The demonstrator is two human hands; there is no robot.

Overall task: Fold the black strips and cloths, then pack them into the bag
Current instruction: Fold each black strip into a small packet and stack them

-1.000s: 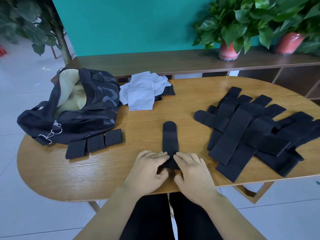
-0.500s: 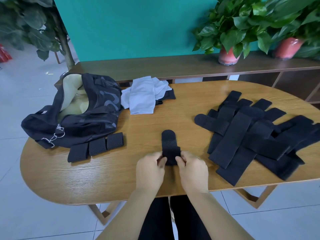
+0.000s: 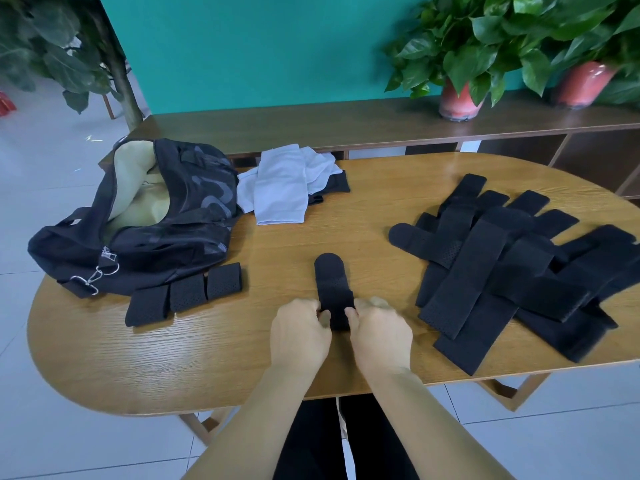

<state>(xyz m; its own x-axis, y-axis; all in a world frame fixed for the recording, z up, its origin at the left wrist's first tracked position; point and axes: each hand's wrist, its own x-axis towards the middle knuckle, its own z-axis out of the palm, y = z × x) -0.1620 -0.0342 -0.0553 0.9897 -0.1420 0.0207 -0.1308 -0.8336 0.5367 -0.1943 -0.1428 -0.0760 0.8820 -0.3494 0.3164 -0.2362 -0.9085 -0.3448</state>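
Both hands on 1 black strip [image 3: 333, 289] at the near-centre tabletop [image 3: 214, 348]: left hand [image 3: 300, 332] and right hand [image 3: 379, 332] pinch its folded near end from either side, thumbs on top, I think so the fold stays square while the rounded far end lies flat, ready to roll over. 3 folded strips [image 3: 183, 294] sit in a row just beside the bag [image 3: 145, 220], likely staged for packing. Bag lies open, mouth toward the cloths [image 3: 284, 188] beside it, still unfolded-looking. Unfolded strip pile [image 3: 512, 271] waits at my right, within reach. Mostly undone, I judge.
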